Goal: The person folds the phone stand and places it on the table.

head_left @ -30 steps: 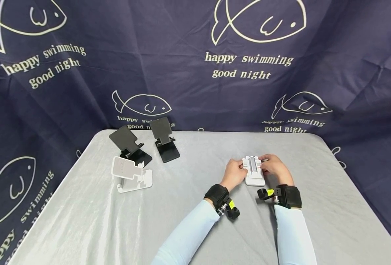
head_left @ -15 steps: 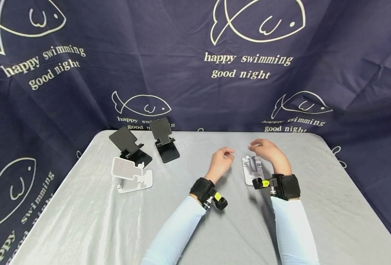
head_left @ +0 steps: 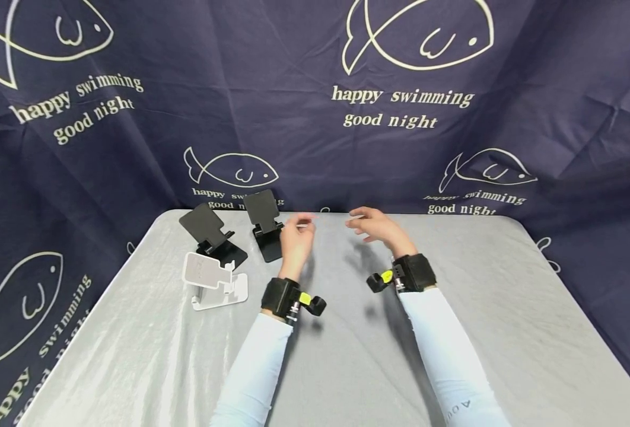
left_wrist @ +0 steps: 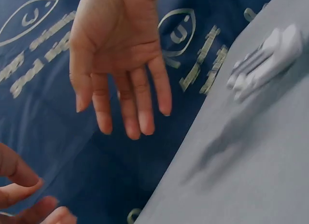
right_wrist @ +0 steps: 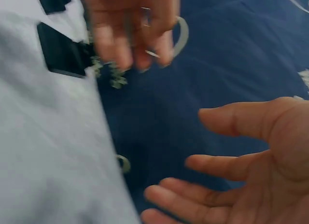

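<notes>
My left hand (head_left: 296,242) is held in the air beside the right-hand black phone stand (head_left: 261,210), overlapping its base in the head view. Its fingers are loosely bent with nothing between them. Across from it, my right hand (head_left: 380,229) hovers above the back of the table, fingers spread and palm facing left, also holding nothing. In the left wrist view a folded white phone stand (left_wrist: 268,62) lies on the table beyond the right hand; the right arm hides it from the head view.
Another black phone stand (head_left: 203,225), unfolded, stands at the back left. In front of it is an unfolded white phone stand (head_left: 208,270). A grey cloth covers the table (head_left: 341,356), and a dark blue curtain (head_left: 272,89) with fish prints hangs behind.
Both hands have let go of the folded white phone stand, risen, and moved left and back toward the black stands. The unfolded stands have stayed put.
</notes>
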`<state>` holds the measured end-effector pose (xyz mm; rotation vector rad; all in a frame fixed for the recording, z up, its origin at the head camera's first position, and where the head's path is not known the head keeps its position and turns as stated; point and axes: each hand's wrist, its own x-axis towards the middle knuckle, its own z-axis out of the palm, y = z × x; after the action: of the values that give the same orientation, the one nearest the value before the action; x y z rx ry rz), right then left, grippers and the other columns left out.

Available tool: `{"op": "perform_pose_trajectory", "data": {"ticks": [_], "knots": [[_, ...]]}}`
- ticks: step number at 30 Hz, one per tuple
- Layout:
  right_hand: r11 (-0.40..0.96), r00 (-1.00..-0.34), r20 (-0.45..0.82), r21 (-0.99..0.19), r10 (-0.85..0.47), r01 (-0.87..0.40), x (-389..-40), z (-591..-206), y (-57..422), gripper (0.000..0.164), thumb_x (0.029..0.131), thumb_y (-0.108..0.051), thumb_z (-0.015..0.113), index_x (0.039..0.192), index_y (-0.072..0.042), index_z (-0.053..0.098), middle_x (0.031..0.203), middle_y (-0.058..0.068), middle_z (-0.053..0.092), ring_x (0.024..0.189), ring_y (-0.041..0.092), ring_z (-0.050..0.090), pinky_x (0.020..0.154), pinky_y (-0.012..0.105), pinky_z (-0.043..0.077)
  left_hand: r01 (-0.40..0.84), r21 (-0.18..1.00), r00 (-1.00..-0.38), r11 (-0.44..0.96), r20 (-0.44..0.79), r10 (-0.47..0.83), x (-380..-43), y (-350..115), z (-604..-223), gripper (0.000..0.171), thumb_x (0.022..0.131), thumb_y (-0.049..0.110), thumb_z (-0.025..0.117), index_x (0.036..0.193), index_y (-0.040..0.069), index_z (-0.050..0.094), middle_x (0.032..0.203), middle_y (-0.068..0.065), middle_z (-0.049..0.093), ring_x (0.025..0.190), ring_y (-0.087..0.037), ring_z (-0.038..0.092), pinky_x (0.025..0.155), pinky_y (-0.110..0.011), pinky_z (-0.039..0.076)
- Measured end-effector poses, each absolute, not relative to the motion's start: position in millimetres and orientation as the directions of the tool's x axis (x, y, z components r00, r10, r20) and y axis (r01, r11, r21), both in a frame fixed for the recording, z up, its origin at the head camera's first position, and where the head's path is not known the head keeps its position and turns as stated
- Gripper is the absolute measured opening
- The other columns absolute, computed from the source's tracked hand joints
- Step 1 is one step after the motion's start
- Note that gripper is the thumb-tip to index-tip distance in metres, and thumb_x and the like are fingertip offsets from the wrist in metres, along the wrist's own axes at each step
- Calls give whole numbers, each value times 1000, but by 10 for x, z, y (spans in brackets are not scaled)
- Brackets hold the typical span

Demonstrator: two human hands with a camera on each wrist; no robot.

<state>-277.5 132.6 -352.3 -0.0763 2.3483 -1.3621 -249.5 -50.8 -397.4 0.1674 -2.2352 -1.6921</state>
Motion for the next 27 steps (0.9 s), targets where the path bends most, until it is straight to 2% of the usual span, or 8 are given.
{"op": "perform_pose_trajectory", "data": {"ticks": [4,10,12,16,18,21,25,27], "knots": [[419,-920,-291,-893,-262,163,-2882,-3667,1037,54,94,-22,57,142,-7,38,136,19,48,127,38,47,102,51,42,161,953,-859,256,263,-439,-2538,-731,-3994,33,80,-3,56,110,6,64,115,-16,56,104,-33,55,86,-37,46],[258,-934,-234,-952,-270,164,-3000,-3928,640,51,94,-19,56,142,-9,40,136,17,52,128,36,47,102,50,42,172,937,-751,306,325,-575,-2635,-964,-4135,56,79,-2,56,133,12,52,148,-11,34,136,-26,25,110,-38,27],[215,-935,-232,-960,-266,177,-3040,-4025,529,51,95,-19,56,142,-9,39,137,15,51,128,34,47,102,50,42,159,942,-742,296,312,-594,-2667,-1018,-4191,64,81,-2,57,142,13,43,153,-10,26,139,-27,21,112,-40,26],[124,-932,-233,-971,-277,206,-3090,-4186,324,53,96,-18,54,145,-8,36,142,15,46,130,33,46,102,50,42,140,969,-767,202,235,-597,-2726,-1087,-4283,76,84,1,56,151,16,24,157,-8,19,144,-25,18,115,-37,24],[74,-924,-230,-973,-304,218,-3090,-4226,233,54,97,-17,53,147,-8,33,146,15,41,132,33,43,103,51,41,136,984,-784,113,177,-596,-2750,-1100,-4317,78,86,1,57,152,15,18,157,-11,18,144,-24,19,116,-35,23],[27,-911,-239,-969,-336,244,-3082,-4230,93,55,97,-15,52,148,-12,31,150,12,36,136,31,38,104,53,39,133,991,-801,-7,104,-589,-2774,-1110,-4342,74,90,2,56,152,12,17,154,-15,23,136,-28,31,109,-33,31],[-13,-892,-259,-959,-370,283,-3088,-4197,-53,58,97,-12,52,150,-19,28,154,4,31,140,26,32,105,53,38,160,973,-828,-165,41,-559,-2792,-1134,-4349,63,93,2,53,149,12,25,142,-15,36,106,-23,43,88,-32,42],[-24,-884,-262,-956,-387,293,-3090,-4184,-91,61,97,-11,52,151,-21,25,155,2,28,141,25,30,106,53,37,178,956,-842,-232,27,-538,-2798,-1150,-4357,58,94,0,52,147,12,30,135,-14,40,98,-19,45,85,-34,45]]}}
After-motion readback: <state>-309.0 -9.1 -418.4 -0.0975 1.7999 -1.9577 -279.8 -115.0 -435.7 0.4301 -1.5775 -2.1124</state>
